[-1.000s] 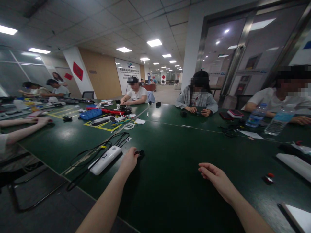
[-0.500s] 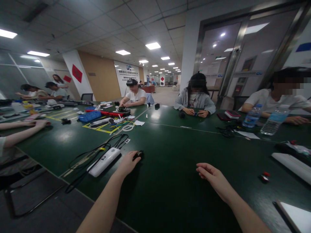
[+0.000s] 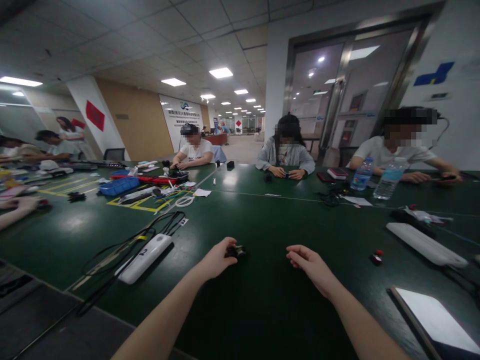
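My left hand [image 3: 216,260] rests on the green table [image 3: 262,310] with its fingers pinched on a small black object [image 3: 237,251]. A short way to its right lies my right hand [image 3: 311,265], fingers loosely curled, holding nothing I can see. The gap between the two hands is about a hand's width. A white power strip [image 3: 144,258] marked with a 2 lies left of my left hand, its black cable [image 3: 112,250] looped beside it.
A small red and black part [image 3: 376,257], a second white power strip [image 3: 425,244] and a white sheet [image 3: 431,320] lie to the right. Water bottles [image 3: 388,180] stand further back. Other people sit around the table; a blue tray [image 3: 120,186] and tools lie at the back left.
My left hand has carried the small black object rightwards, closer to my right hand. The view has swung to the right; my right hand has barely moved.
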The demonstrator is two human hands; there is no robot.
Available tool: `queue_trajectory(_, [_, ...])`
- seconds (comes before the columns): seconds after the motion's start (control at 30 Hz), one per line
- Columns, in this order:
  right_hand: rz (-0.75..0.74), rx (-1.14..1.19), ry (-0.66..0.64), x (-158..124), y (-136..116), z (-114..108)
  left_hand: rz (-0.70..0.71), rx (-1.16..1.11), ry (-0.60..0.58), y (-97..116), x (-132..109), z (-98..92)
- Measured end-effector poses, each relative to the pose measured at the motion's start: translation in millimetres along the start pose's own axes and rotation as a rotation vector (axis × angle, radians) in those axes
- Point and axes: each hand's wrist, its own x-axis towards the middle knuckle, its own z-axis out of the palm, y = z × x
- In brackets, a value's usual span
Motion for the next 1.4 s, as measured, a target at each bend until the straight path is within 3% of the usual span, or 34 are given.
queue_trajectory(0.17, [-0.061, 0.031, 0.047, -0.2, 2.7, 4.1, 0.124, -0.046, -0.186, 48.7, 17.7, 56.5])
queue_trajectory(0.3, [-0.092, 0.033, 0.115, 5.0, 10.5, 4.2, 0.184, -0.055, -0.206, 66.1, 26.9, 80.3])
queue_trajectory(0.57, [-0.115, -0.067, 0.134, 2.9, 5.8, -3.0, 0.185, -0.096, -0.172, 59.5, 23.1, 76.7])
queue_trajectory(0.87, [-0.192, -0.419, -0.074, -7.7, -4.8, -2.1, 0.168, -0.065, -0.146, 56.1, 28.4, 73.8])
queue_trajectory(1.03, [-0.253, -0.560, -0.062, -9.4, -3.8, 6.8, 0.186, -0.115, -0.154, 55.0, 30.3, 74.2])
queue_trajectory(1.4, [-0.221, -0.584, -0.044, -11.1, -7.4, 11.0, 0.200, -0.145, -0.188, 48.6, 32.7, 76.0])
